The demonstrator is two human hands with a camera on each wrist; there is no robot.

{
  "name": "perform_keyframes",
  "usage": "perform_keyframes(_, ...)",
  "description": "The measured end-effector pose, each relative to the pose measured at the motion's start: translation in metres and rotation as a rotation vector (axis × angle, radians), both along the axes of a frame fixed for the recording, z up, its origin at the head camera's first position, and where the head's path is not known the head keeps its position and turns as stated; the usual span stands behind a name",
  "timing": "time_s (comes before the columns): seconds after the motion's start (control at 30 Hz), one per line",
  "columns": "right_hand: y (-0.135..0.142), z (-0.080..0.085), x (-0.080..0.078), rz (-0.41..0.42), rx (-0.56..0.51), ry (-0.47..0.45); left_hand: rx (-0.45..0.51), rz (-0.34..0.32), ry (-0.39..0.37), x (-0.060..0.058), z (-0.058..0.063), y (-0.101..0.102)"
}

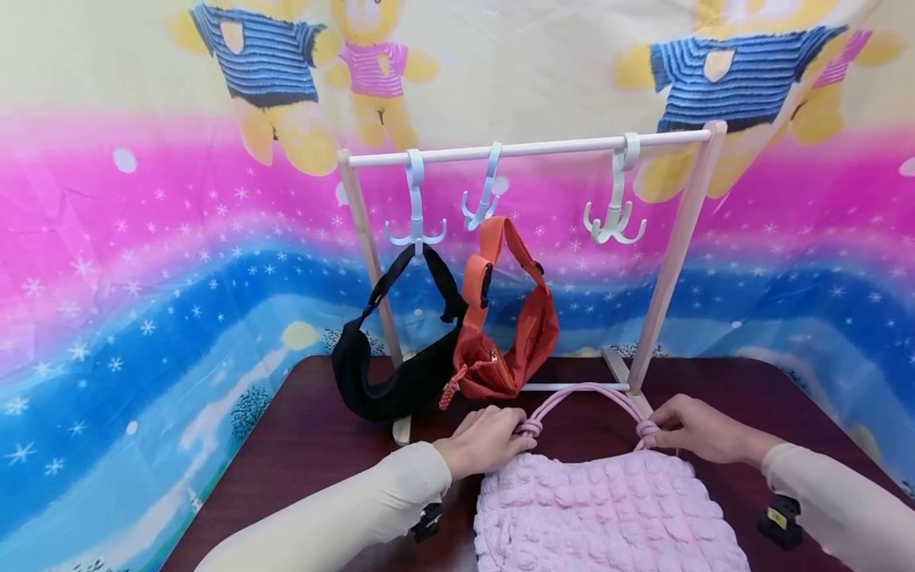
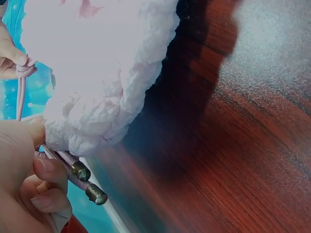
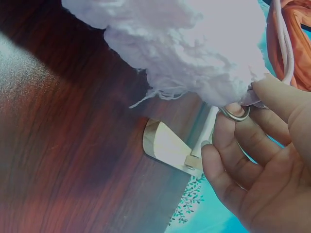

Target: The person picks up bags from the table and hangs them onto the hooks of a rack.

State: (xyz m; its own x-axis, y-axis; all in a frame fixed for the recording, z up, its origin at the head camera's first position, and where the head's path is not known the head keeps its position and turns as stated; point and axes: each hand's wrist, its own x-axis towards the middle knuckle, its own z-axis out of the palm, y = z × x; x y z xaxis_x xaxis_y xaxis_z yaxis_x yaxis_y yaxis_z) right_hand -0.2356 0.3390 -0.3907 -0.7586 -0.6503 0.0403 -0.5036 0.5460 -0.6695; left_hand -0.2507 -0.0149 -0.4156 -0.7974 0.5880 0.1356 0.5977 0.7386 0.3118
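Note:
A pale pink puckered handbag (image 1: 604, 512) is held up by both hands at its top corners, in front of a small rack. Its pink cord handle (image 1: 589, 387) arches between them. My left hand (image 1: 482, 441) pinches the bag's left top corner at the cord knot. In the left wrist view, metal-capped cord ends (image 2: 96, 193) stick out past those fingers. My right hand (image 1: 704, 429) grips the opposite corner by the right knot. A metal ring (image 3: 235, 115) shows at its fingertips in the right wrist view, with loose threads hanging from the bag's edge.
Behind the bag stands a wooden rack (image 1: 675, 254) with a white bar carrying three white hooks. A black bag (image 1: 393, 385) hangs from the left hook (image 1: 416, 234); an orange bag (image 1: 500, 349) hangs below the middle hook (image 1: 482, 208). The right hook (image 1: 616, 226) carries nothing. Everything is on a dark table (image 1: 286, 469).

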Motion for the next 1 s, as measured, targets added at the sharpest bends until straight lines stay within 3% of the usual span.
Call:
perform_keyframes(0.47, 0.002, 0.008, 0.005, 0.026, -0.039, 0.064, 0.067, -0.018, -0.026, 0.004, 0.009, 0.002)
perform_keyframes(1.0, 0.001, 0.016, 0.006, 0.010, -0.028, 0.057, 0.128, -0.022, -0.046, 0.007, 0.020, -0.001)
